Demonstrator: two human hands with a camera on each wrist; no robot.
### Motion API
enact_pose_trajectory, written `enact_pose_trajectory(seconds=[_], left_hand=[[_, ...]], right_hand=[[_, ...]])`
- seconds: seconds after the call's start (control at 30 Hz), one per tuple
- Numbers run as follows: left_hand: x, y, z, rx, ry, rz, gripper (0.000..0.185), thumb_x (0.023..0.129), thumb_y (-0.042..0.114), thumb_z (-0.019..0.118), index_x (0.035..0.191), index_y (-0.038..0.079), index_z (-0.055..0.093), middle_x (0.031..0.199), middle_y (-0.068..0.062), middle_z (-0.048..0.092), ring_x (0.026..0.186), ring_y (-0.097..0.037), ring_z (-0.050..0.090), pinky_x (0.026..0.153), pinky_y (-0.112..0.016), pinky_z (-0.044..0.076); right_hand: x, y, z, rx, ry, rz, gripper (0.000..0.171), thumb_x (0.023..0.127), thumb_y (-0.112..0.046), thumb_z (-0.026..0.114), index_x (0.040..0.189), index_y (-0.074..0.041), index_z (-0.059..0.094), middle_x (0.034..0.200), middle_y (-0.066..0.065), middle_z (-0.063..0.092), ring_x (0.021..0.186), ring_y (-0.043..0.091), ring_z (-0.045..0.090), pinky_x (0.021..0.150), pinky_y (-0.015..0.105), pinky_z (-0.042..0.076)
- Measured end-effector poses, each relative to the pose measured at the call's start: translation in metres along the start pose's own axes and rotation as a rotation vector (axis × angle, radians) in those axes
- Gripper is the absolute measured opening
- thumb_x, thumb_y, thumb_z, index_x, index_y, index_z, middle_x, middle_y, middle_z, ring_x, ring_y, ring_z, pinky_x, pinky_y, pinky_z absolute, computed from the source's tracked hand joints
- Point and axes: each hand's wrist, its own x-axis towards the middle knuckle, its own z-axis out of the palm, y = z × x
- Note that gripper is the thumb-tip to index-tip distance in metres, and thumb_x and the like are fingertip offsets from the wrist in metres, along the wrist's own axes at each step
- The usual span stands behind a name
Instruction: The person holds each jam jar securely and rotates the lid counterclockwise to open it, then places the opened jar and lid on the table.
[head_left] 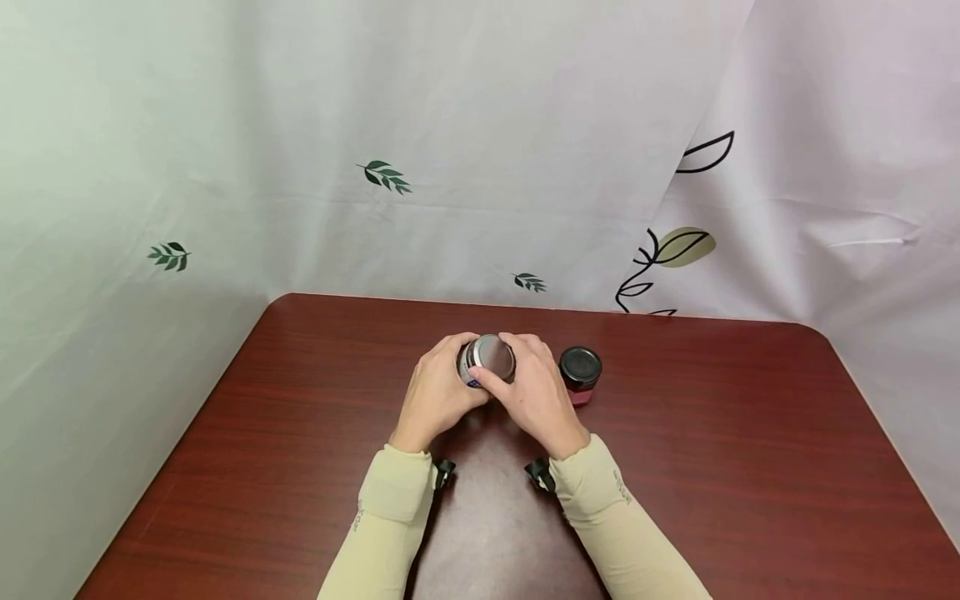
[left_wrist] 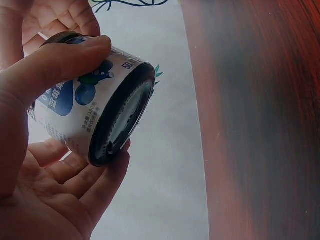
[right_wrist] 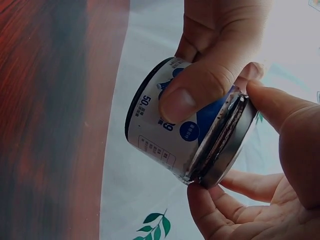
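From the head view I see my left hand [head_left: 435, 392] wrapped round a small round glass jar with a white and blue label [head_left: 480, 367], held up just over the dark red wooden bench [head_left: 300, 450]. The left grip is curled round the jar's body. From up there I mostly see the jar's shiny silver metal lid [head_left: 493, 357].

The left wrist view shows what the head view hides: the jar's dark round bottom [left_wrist: 120, 122], blueberries drawn on the label [left_wrist: 75, 100], and my left thumb [left_wrist: 55, 62] pressed across the side.

The right wrist view shows the lid [right_wrist: 225, 145] from the side. It sits a little crooked on the jar, with a thin gap at the rim. My right hand [right_wrist: 270, 170] pinches the lid's edge with its thumb and fingers, so the right grip is closed on the lid.

Only the head view shows what is further right: a second small jar with a black lid and dark red inside [head_left: 580, 373] standing on the bench just beside my right hand [head_left: 536, 396].
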Motion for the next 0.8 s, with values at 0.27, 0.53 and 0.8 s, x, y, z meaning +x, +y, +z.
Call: enact_pose_trajectory(seconds=[0.27, 0.53, 0.8], left_hand=[[0.0004, 0.0006, -0.0002, -0.004, -0.001, 0.0, 0.065, 0.066, 0.019, 0.09, 0.125, 0.01, 0.065, 0.116, -0.004, 0.066, 0.099, -0.021, 0.064, 0.086, -0.039, 0.053], [0.0004, 0.0006, -0.0009, -0.001, -0.003, 0.005, 0.065, 0.065, 0.018, 0.089, 0.125, 0.01, 0.065, 0.116, -0.004, 0.066, 0.098, -0.022, 0.065, 0.086, -0.039, 0.053], [0.0006, -0.0004, -0.0002, -0.004, -0.006, -0.008, 0.065, 0.065, 0.018, 0.089, 0.125, 0.011, 0.064, 0.115, -0.003, 0.066, 0.098, -0.021, 0.064, 0.086, -0.039, 0.053]], right_hand=[[-0.0002, 0.0003, -0.0009, 0.009, 0.008, -0.019, 0.062, 0.087, -0.04, 0.078, 0.129, 0.004, 0.063, 0.122, 0.019, 0.062, 0.117, 0.034, 0.056, 0.101, 0.046, 0.044], [0.0, 0.0009, -0.0011, 0.001, 0.006, -0.026, 0.063, 0.087, -0.04, 0.079, 0.13, 0.004, 0.062, 0.122, 0.019, 0.062, 0.117, 0.034, 0.056, 0.102, 0.045, 0.044], [-0.0004, 0.0002, -0.0014, 0.002, 0.003, -0.035, 0.063, 0.087, -0.039, 0.079, 0.13, 0.004, 0.062, 0.122, 0.018, 0.062, 0.116, 0.034, 0.056, 0.1, 0.045, 0.045]])
